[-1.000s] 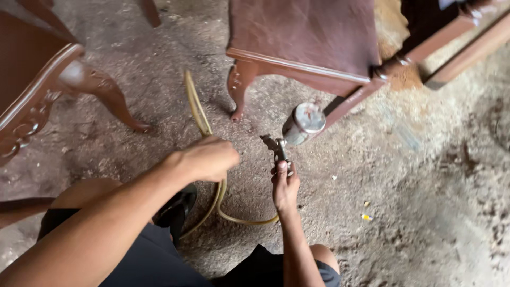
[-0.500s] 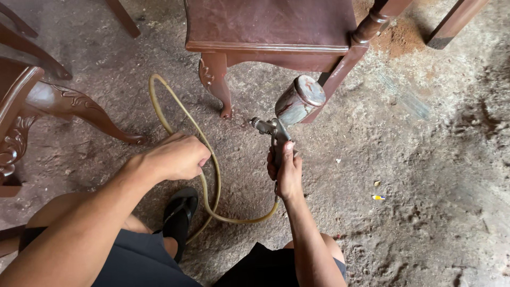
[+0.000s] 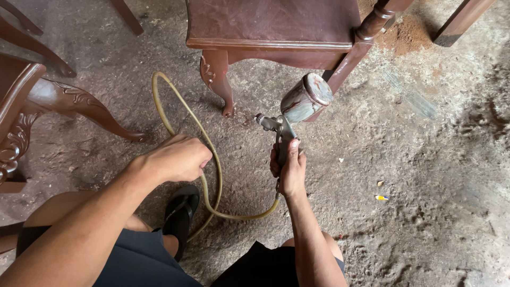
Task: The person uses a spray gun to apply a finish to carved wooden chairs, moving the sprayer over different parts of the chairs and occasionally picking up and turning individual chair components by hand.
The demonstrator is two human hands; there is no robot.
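Observation:
My right hand [image 3: 289, 170] grips the handle of a metal spray gun [image 3: 289, 117] whose round cup tilts up to the right; its nozzle points left toward the carved front leg [image 3: 220, 79] of a dark brown wooden chair [image 3: 271, 24]. My left hand [image 3: 175, 158] is closed around a yellowish air hose [image 3: 175, 114] that loops over the floor and runs back to the bottom of the gun's handle.
A second carved brown chair [image 3: 37, 103] stands at the left, its curved leg reaching toward my left hand. My foot in a black sandal [image 3: 180, 210] rests below the hose loop. The floor is rough, dusty concrete with small scraps [image 3: 381, 197] at the right.
The view has shifted so the chairs sit further left and nearer. The spray gun has moved closer to the chair's front leg. Both hands keep their grips.

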